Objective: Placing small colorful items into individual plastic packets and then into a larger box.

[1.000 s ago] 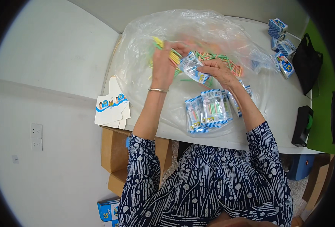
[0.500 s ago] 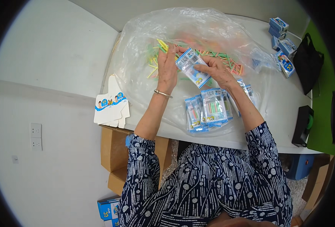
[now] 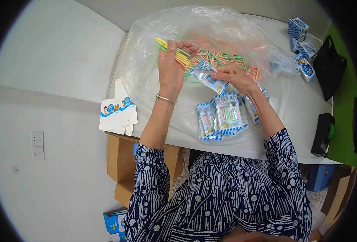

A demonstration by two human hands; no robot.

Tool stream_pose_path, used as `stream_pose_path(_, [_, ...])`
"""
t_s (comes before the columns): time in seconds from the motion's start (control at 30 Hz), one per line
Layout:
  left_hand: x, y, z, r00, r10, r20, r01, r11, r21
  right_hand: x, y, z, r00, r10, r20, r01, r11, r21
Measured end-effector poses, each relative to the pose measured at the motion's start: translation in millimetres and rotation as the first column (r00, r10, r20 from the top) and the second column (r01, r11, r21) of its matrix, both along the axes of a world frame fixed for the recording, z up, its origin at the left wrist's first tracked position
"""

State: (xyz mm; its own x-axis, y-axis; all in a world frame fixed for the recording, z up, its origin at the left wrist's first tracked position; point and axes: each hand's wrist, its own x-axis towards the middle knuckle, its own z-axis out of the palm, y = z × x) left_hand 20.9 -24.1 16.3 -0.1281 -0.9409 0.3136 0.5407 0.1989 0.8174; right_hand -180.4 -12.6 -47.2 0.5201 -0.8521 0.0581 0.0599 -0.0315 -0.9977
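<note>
My left hand [image 3: 170,74] holds a bundle of thin yellow and green sticks [image 3: 181,59] across its palm, thumb over them and fingers curled. Pinched between thumb and fingers of my right hand [image 3: 238,78] is a small clear packet [image 3: 215,84] with blue-and-white striped ends. The packet slants, its upper end close to the sticks in my left hand. Behind both hands a heap of loose pink, green and yellow sticks [image 3: 239,61] lies on a large clear plastic sheet or bag [image 3: 146,52]. Nearer to me lie several packets [image 3: 228,115] with coloured sticks inside.
Flattened white-and-blue cartons [image 3: 118,115] lie at the table's left edge. At the far right are stacked blue-and-white packs [image 3: 297,29], a black bag [image 3: 329,68] and a black tape dispenser [image 3: 323,135]. Brown cardboard boxes [image 3: 120,161] stand below the table's left side.
My left hand has moved slightly left and turned, showing more of the stick bundle and its fingers. The packet in my right hand has tilted and sits a little lower at its top.
</note>
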Motion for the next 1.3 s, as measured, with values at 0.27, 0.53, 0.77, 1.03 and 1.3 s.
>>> stream_pose_path(0.27, [-10, 11, 4, 0.993, -0.050, 0.106, 0.055, 0.997, -0.046, -2, 7, 1, 0.979, 0.093, 0.181, -0.134, 0.964, 0.228])
stream_pose_path(0.53, [-14, 14, 6, 0.991, -0.055, 0.121, 0.066, 0.994, -0.083, -5, 10, 1, 0.961, 0.090, 0.261, -0.167, 0.941, 0.293])
stream_pose_path(0.77, [-18, 24, -11, 0.966, -0.102, 0.238, 0.117, 0.992, -0.052, -3, 12, 5, 0.959, 0.057, 0.277, -0.131, 0.958, 0.256])
stream_pose_path(1.03, [-1, 15, -24, 0.854, 0.042, 0.519, 0.034, 0.990, -0.136, 7, 7, 12, 0.990, -0.002, 0.144, -0.015, 0.993, 0.121])
stream_pose_path(1.3, [15, -3, -10, 0.668, 0.271, 0.693, 0.051, 0.913, -0.405, 20, -3, 11, 0.977, -0.054, 0.205, 0.029, 0.992, 0.121])
